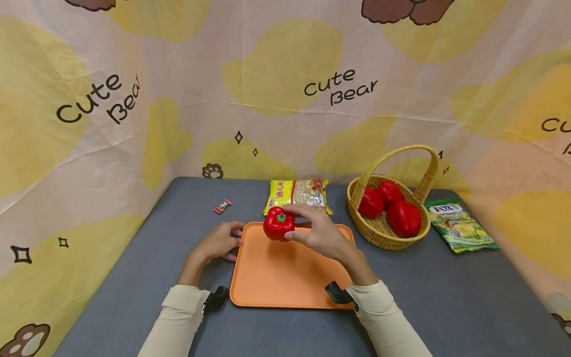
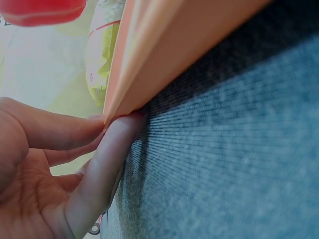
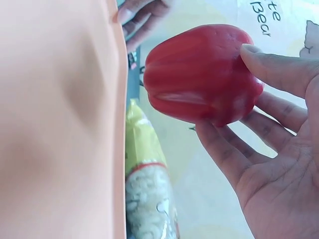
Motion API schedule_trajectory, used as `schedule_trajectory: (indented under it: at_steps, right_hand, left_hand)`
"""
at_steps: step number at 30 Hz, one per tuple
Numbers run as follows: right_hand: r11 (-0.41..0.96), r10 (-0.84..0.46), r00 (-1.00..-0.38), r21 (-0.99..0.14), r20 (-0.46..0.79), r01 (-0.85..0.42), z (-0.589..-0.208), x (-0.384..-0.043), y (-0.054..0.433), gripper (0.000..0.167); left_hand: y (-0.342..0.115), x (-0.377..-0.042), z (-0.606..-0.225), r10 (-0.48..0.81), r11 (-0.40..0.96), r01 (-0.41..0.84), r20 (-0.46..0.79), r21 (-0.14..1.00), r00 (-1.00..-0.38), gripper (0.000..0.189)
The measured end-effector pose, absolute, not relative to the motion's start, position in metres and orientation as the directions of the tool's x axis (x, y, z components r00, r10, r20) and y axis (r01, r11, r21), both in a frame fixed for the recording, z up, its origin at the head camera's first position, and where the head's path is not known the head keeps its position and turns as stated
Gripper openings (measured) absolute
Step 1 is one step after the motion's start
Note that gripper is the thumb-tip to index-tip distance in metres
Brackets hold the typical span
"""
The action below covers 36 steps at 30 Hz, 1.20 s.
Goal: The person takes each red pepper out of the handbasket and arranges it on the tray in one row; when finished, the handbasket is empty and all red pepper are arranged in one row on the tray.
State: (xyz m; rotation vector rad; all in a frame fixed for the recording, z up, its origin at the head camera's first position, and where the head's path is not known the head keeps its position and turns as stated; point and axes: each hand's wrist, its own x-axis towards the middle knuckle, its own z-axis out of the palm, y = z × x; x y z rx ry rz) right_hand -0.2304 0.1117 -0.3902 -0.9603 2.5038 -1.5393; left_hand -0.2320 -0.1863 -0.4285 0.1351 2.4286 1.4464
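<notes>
A red bell pepper (image 1: pixel 275 229) with a green stem is held above the tray by my right hand (image 1: pixel 324 235). In the right wrist view, the thumb and fingers pinch one end of the pepper (image 3: pixel 197 74), which hangs in the air. The orange tray (image 1: pixel 290 285) lies flat on the grey table. At its far left corner, my left hand (image 1: pixel 217 242) holds the rim. The left wrist view shows thumb and fingers pinching the tray edge (image 2: pixel 149 64).
Behind the tray lies a yellow and clear food bag (image 1: pixel 285 191). A wicker basket (image 1: pixel 379 238) with three red peppers stands to the right, its tall handle upright. Farther right is a green FOX'S packet (image 1: pixel 461 225). A small wrapped candy (image 1: pixel 222 206) lies at the back left.
</notes>
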Motion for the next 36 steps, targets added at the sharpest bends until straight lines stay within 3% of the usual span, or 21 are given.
schedule_trajectory:
  at_steps: [17, 36]
  right_hand:
    - [0.330, -0.520, -0.829, -0.846, 0.208, -0.420, -0.407, -0.228, 0.085, 0.062]
    - [0.356, -0.523, -0.836, -0.849, 0.166, -0.391, -0.419, -0.230, 0.074, 0.051]
  left_hand:
    - [-0.186, -0.234, -0.429, 0.226, 0.511, -0.076, -0.219, 0.856, -0.949, 0.054]
    - [-0.187, -0.234, -0.429, 0.233, 0.507, -0.080, -0.226, 0.858, -0.946, 0.055]
